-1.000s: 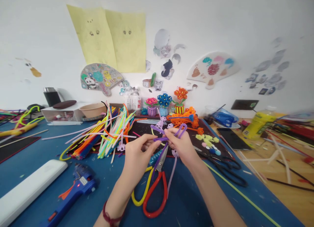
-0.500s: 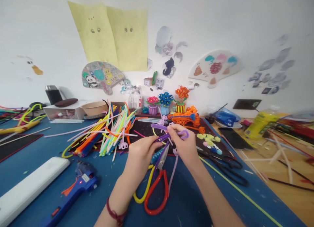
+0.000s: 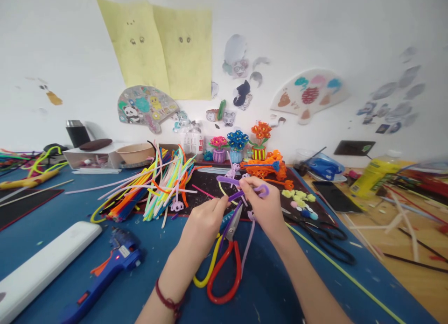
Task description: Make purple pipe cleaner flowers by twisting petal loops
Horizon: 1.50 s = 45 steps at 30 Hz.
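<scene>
A purple pipe cleaner (image 3: 228, 180), bent into loops, is held between my two hands above the table. My right hand (image 3: 263, 202) pinches it near the middle, and a rounded loop sticks out past the fingers on the right. My left hand (image 3: 206, 221) grips the lower purple strand with thumb and forefinger. Below the hands lie red-handled scissors (image 3: 227, 272), blades pointing away, partly covered by my left hand. A yellow pipe cleaner loop (image 3: 206, 279) and a pale lilac strand (image 3: 248, 247) lie beside them.
A heap of coloured pipe cleaners (image 3: 150, 188) lies left of centre. A blue glue gun (image 3: 115, 268) and a white bar (image 3: 49, 263) are at the left. Black scissors (image 3: 324, 237), pom-poms (image 3: 301, 200) and a phone (image 3: 338, 196) lie right. Pipe-cleaner flower pots (image 3: 238, 149) stand by the wall.
My left hand has shifted slightly and its fingers have closed in on the purple strand. My right hand keeps its pinch in nearly the same place.
</scene>
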Motion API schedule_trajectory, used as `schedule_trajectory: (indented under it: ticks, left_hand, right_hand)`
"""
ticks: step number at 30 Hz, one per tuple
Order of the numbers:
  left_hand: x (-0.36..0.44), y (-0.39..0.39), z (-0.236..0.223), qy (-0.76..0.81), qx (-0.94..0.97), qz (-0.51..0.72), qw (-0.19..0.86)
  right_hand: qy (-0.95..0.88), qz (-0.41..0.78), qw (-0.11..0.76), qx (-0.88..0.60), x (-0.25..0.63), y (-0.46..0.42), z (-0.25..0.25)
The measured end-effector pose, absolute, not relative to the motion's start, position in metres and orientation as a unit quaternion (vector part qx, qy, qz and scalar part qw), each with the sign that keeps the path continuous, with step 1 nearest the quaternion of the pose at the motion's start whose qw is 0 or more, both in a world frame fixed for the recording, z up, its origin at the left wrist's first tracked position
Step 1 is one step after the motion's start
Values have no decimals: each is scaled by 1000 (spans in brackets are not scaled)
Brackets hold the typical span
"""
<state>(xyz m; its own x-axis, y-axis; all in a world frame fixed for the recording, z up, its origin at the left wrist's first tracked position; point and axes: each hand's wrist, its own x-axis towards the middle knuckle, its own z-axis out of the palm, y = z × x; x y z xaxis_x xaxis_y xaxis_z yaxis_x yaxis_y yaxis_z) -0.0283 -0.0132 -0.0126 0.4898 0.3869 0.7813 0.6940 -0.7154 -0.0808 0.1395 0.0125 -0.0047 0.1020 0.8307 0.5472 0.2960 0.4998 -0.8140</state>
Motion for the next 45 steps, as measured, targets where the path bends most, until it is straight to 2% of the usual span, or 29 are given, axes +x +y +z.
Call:
schedule_trajectory:
  ticks: [5,9,13,17,27,36,45]
  left_hand:
    - [-30,-12,-13,-321,-842,-389,192]
    - [-26,-11,-12,-376,-801,-428,187]
    - [-18,-14,-10,-382,-797,-447,138]
    - [-14,-17,-9,-348,-824,-426,133]
    - [-20,-16,-11,-376,-855,-289,208]
    - [-15,-14,-10,-437,-829,-349,-11]
    - [-16,-16,-7,-462,-814,-347,-55]
  right_hand:
    - [-642,204,582,-456,141,14,-6]
    - [-691,71,544,-471,142,15,-11]
    - [-762,-24,462,-453,136,11,-16]
    - [-793,-89,405,-447,130,7,-19]
    - [-761,-184,372,-498,134,14,-20]
    - [-773,-212,336,-494,132,14,-22]
    - [-759,-279,331,-485,130,10,-13]
